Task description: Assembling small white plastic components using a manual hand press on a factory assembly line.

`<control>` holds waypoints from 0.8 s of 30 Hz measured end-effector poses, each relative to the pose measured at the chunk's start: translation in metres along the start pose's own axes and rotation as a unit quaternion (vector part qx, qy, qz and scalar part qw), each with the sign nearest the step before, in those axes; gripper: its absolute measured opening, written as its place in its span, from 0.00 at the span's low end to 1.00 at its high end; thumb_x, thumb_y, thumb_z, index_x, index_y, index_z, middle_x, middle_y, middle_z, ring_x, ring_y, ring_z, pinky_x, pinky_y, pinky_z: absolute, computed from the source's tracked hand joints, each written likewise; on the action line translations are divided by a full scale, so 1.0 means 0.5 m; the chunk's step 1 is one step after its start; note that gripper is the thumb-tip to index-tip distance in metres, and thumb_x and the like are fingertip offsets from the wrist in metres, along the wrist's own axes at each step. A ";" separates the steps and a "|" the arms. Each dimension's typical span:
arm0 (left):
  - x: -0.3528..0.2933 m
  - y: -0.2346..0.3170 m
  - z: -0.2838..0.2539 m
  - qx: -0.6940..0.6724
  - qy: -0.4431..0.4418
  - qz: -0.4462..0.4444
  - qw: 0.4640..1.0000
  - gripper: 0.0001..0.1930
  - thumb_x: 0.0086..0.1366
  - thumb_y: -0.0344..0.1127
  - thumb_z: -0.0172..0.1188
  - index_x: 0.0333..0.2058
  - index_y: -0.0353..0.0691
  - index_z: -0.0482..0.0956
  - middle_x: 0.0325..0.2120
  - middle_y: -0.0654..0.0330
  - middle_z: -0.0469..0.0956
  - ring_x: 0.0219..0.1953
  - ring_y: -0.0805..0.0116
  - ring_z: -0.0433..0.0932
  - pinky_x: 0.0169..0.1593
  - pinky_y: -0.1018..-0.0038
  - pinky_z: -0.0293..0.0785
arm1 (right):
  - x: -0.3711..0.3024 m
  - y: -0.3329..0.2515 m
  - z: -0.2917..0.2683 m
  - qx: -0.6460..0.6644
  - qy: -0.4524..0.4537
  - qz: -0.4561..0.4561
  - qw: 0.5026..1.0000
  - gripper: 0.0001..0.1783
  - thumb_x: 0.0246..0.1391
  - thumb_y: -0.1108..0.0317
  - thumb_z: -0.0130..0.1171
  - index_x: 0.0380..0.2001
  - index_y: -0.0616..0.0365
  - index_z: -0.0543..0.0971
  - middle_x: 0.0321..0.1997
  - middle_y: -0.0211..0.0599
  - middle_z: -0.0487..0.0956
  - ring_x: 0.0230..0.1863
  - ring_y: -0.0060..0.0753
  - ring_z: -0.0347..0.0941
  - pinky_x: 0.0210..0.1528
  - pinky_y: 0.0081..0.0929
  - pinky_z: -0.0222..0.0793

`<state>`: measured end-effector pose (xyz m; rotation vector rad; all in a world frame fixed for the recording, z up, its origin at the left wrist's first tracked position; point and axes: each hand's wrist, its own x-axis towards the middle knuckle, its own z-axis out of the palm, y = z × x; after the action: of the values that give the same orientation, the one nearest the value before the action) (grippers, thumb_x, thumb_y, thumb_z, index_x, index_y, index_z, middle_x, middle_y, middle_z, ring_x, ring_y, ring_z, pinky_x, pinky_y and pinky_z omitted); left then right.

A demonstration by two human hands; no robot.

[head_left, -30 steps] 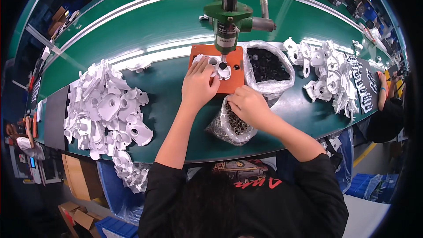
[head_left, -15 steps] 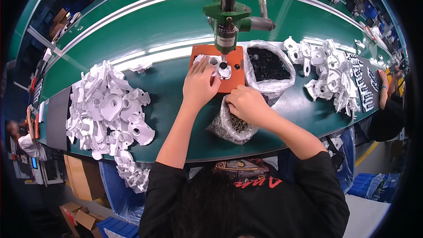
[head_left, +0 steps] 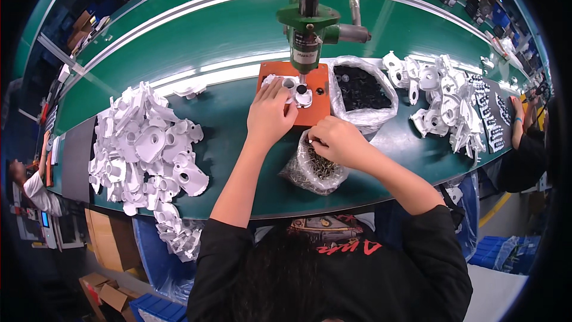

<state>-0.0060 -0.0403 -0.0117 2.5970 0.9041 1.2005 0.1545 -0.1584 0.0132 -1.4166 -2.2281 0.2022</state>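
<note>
My left hand (head_left: 272, 110) lies over a white plastic part (head_left: 304, 99) on an orange fixture plate (head_left: 323, 77), fingers curled on it and thumb at its side. A black round piece (head_left: 302, 89) sits in the part, beneath the tip of a green press-like machine (head_left: 305, 48). My right hand (head_left: 338, 140) hovers at the mouth of a clear plastic bag (head_left: 295, 172) of small metal pins or screws (head_left: 323, 169). Its thumb and finger are pinched together. A tiny pale spot shows at the fingertips, too small to name.
Left on the green bench is a heap of white plastic parts (head_left: 149, 143). Behind my right hand stands a bag of black pieces (head_left: 362, 89). More white parts (head_left: 444, 95) and a board of small black-and-white pieces (head_left: 494, 113) lie right. A co-worker's arm (head_left: 518, 122) is at far right.
My right hand has turned and shifted slightly, its pinched fingertips now showing above the bag of metal pieces. My left hand stays on the white part.
</note>
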 end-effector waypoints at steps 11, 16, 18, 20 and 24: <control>0.002 -0.002 0.000 0.005 0.006 -0.004 1.000 0.07 0.53 0.31 0.60 0.29 0.36 0.73 0.44 0.48 0.77 0.53 0.48 0.73 0.57 0.60 0.67 | 0.029 0.009 -0.060 0.223 0.004 0.133 0.966 0.07 0.43 0.77 0.61 0.28 0.64 0.74 0.22 0.35 0.75 0.24 0.22 0.72 0.31 0.22 0.69; -0.003 -0.008 0.000 0.002 -0.001 -0.006 1.000 0.07 0.53 0.31 0.59 0.29 0.36 0.72 0.45 0.46 0.77 0.52 0.49 0.73 0.58 0.60 0.67 | 0.057 0.053 -0.052 0.275 -0.005 0.208 0.939 0.08 0.47 0.77 0.61 0.33 0.64 0.74 0.24 0.28 0.75 0.27 0.17 0.71 0.31 0.19 0.68; 0.001 -0.004 0.001 0.001 -0.005 -0.007 1.000 0.07 0.53 0.32 0.58 0.29 0.35 0.72 0.46 0.44 0.76 0.52 0.50 0.73 0.59 0.59 0.66 | 0.061 0.082 -0.030 0.320 0.117 0.208 0.917 0.09 0.48 0.77 0.61 0.34 0.64 0.74 0.26 0.28 0.75 0.29 0.16 0.71 0.30 0.17 0.67; 0.000 -0.005 -0.006 0.002 -0.014 -0.007 1.000 0.08 0.53 0.32 0.58 0.29 0.35 0.72 0.46 0.44 0.76 0.53 0.50 0.73 0.59 0.60 0.66 | 0.087 0.084 -0.035 0.283 0.090 0.234 0.926 0.09 0.48 0.76 0.61 0.34 0.65 0.75 0.28 0.29 0.76 0.31 0.17 0.71 0.34 0.17 0.68; 0.003 -0.003 0.002 0.005 -0.003 -0.005 1.000 0.08 0.53 0.32 0.58 0.29 0.35 0.73 0.46 0.44 0.76 0.52 0.50 0.73 0.59 0.60 0.66 | 0.125 0.118 0.008 0.318 0.169 0.222 0.906 0.10 0.48 0.73 0.61 0.34 0.66 0.76 0.31 0.31 0.78 0.33 0.19 0.72 0.38 0.19 0.68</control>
<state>-0.0053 -0.0382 -0.0121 2.5991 0.9226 1.1872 0.1790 -0.0762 0.0075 -1.4134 -1.3474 0.7054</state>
